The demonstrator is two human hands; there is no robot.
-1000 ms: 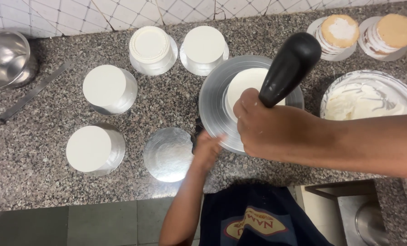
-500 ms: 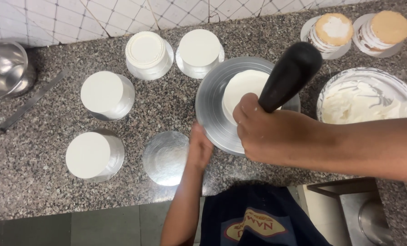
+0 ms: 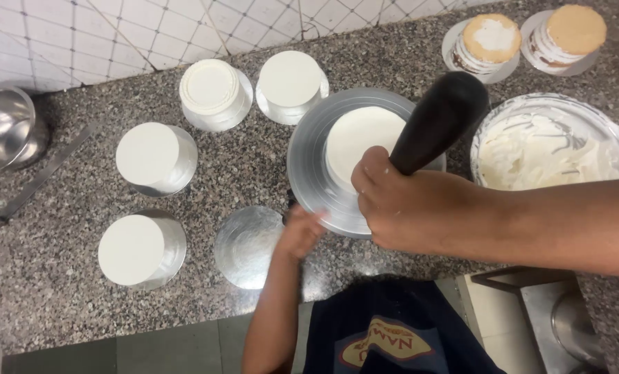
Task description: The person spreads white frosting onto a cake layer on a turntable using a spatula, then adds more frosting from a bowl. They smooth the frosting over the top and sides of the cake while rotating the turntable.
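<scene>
Granite counter unchanged: right hand (image 3: 420,211) stays clamped on black handle (image 3: 440,122), left hand (image 3: 301,232) nudges turntable (image 3: 308,161)

The round silver metal turntable (image 3: 309,166) looks brushed and dull; the smooth white iced cake (image 3: 358,142) is matt; the speckled grey stone bench (image 3: 254,159) is polished; the black tool handle (image 3: 437,121) is matt.

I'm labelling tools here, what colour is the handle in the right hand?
Black: the handle in the right hand, head view.
</scene>
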